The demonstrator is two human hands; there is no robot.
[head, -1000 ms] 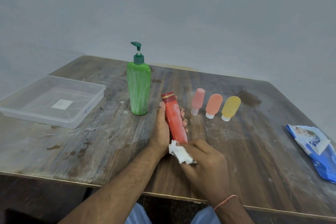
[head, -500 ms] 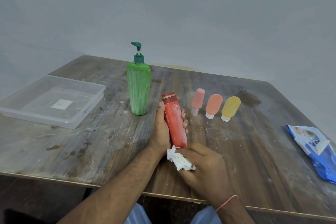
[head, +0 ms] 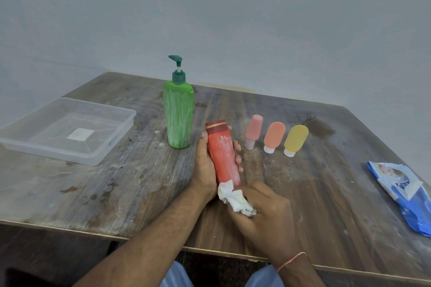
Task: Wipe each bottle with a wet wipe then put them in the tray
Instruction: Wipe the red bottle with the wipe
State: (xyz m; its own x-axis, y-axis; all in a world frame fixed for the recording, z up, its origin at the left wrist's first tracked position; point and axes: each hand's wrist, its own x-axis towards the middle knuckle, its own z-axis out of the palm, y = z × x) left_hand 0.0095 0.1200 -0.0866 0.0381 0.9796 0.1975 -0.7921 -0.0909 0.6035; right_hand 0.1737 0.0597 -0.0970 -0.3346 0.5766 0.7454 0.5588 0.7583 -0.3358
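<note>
My left hand [head: 206, 168] grips a red bottle [head: 221, 154] with a gold band, tilted with its cap pointing away and white smears on its side. My right hand [head: 263, 214] is closed on a crumpled white wet wipe [head: 234, 199] pressed against the bottle's near end. A tall green pump bottle [head: 178, 115] streaked with white stands upright just left of the red one. Three small bottles lie cap-down to the right: pink [head: 253, 130], orange [head: 274, 136] and yellow [head: 295, 139]. A clear plastic tray [head: 112, 147] sits at the far left with nothing in it.
A blue wet-wipe pack [head: 405, 198] lies at the table's right edge. The wooden table [head: 116, 189] is scuffed and stained, its near edge running just below my forearms. A plain grey wall stands behind the table.
My right hand with the wipe has shifted slightly around the bottle's near end. The red bottle and my left hand have hardly moved.
</note>
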